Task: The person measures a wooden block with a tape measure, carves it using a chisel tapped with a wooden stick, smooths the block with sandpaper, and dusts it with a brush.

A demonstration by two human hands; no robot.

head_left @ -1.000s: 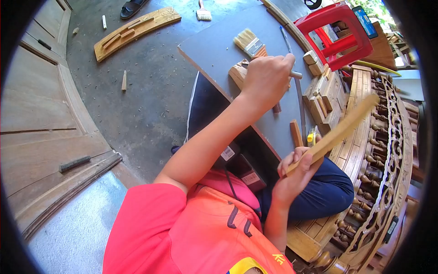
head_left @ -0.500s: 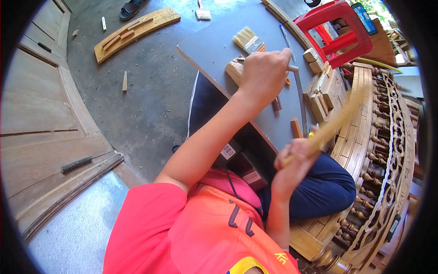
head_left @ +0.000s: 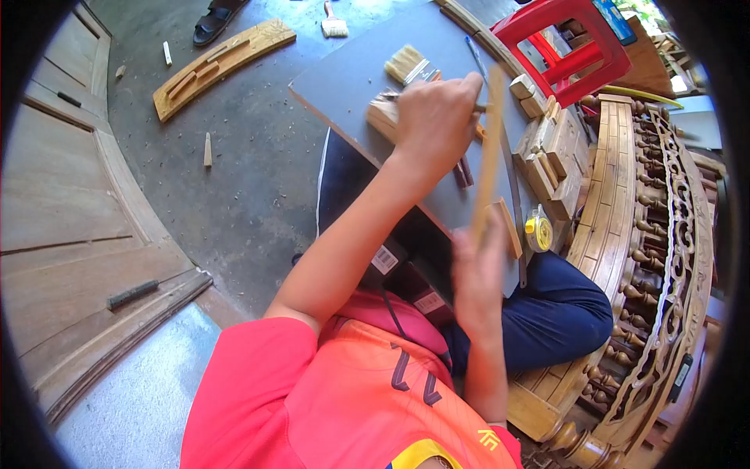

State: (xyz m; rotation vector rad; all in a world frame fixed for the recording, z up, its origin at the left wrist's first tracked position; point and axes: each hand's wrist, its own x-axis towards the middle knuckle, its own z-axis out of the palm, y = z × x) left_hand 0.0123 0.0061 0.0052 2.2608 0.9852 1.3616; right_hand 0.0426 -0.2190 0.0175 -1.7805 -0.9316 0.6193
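My left hand [head_left: 437, 117] is closed in a fist around a slim metal chisel [head_left: 393, 97], its tip at a small wooden block [head_left: 381, 119] on the grey board [head_left: 351, 74]. Most of the chisel is hidden by my fingers. My right hand [head_left: 478, 273], smeared by motion, grips a long wooden stick [head_left: 491, 148]. The stick stands across the view, overlapping the chisel's butt end beside my left fist. A paintbrush [head_left: 410, 66] lies just beyond the block. Close to my right hand is a flat brown wood strip [head_left: 509, 227].
A yellow tape measure [head_left: 539, 230] sits at the board's right edge, near stacked wood blocks [head_left: 551, 168]. Behind them stands a red plastic stool [head_left: 558, 55]. A carved wooden bench [head_left: 605, 203] runs down the right. On the floor lie a curved board [head_left: 226, 66] and another brush [head_left: 334, 27].
My right hand has swung the stick leftward, from slanting out to the right to meeting the chisel's end in view. My left hand keeps its grip. The whole view has shifted slightly.
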